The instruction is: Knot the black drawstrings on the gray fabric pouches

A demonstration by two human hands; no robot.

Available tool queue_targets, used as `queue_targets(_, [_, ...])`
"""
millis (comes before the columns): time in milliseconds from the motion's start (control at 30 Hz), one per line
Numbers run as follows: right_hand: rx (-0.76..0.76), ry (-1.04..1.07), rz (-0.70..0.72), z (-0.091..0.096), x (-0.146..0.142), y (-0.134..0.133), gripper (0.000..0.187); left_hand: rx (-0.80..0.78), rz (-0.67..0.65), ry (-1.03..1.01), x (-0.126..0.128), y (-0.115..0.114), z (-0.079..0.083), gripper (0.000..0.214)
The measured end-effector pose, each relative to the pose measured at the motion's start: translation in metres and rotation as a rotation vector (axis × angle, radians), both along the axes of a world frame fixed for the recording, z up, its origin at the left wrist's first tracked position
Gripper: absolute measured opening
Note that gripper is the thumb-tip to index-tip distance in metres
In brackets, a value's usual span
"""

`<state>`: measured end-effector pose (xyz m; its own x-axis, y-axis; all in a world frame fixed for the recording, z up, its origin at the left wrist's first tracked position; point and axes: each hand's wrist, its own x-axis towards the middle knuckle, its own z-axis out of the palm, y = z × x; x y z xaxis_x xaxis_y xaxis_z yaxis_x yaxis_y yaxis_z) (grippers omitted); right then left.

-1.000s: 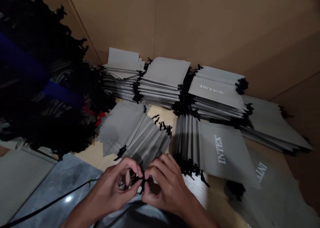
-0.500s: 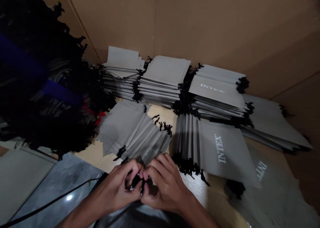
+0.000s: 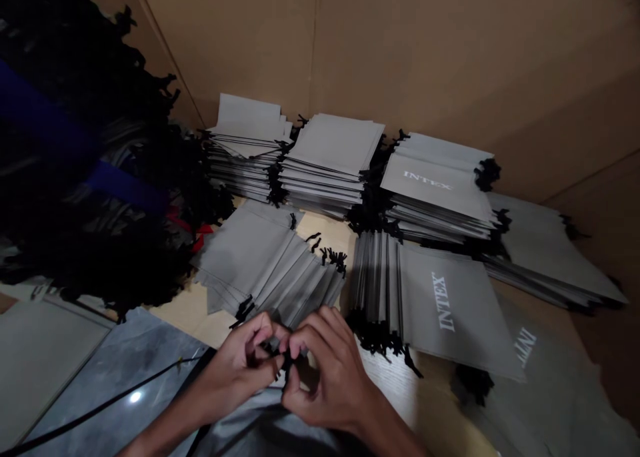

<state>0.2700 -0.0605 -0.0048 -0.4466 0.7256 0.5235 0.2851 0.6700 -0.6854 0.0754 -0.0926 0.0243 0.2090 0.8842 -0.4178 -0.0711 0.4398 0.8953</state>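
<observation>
Close together at the bottom middle, my left hand (image 3: 250, 357) and my right hand (image 3: 327, 363) pinch a black drawstring cord (image 3: 287, 362) between thumbs and fingers. Both hands are closed, and the cord is mostly hidden by the fingers. Grey fabric (image 3: 265, 417) lies below them, near my lap. Just beyond my hands, a fanned row of grey drawstring bags (image 3: 255, 250) shows black cord ends. To the right, a standing row of bags ends in one bag printed INTEX (image 3: 443, 300).
Stacks of grey bags (image 3: 335, 143) line the back against a cardboard wall (image 3: 400, 50). On the left rises a large black heap of corded bags (image 3: 100, 243) with a blue strap (image 3: 125, 187). A thin black cable (image 3: 110, 403) crosses the shiny grey surface at lower left.
My left fingers have shifted slightly around the cord, and the left thumb has straightened. The right hand stays nearly in place. The whole view has drifted a little.
</observation>
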Motion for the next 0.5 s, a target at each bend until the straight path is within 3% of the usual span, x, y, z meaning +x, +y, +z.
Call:
queue_targets(133, [0.000, 0.020, -0.026, 0.002, -0.003, 0.001, 0.030, -0.052, 0.034, -0.053, 0.001, -0.001, 0.001, 0.051])
queue_targets(333, [0.052, -0.059, -0.068, 0.004, -0.003, 0.002, 0.021, 0.185, 0.019, 0.241, -0.008, -0.016, 0.005, 0.016])
queue_targets(500, [0.071, -0.108, 0.004, 0.005, 0.000, 0.000, 0.017, 0.214, 0.044, 0.311, -0.008, -0.023, 0.002, 0.019])
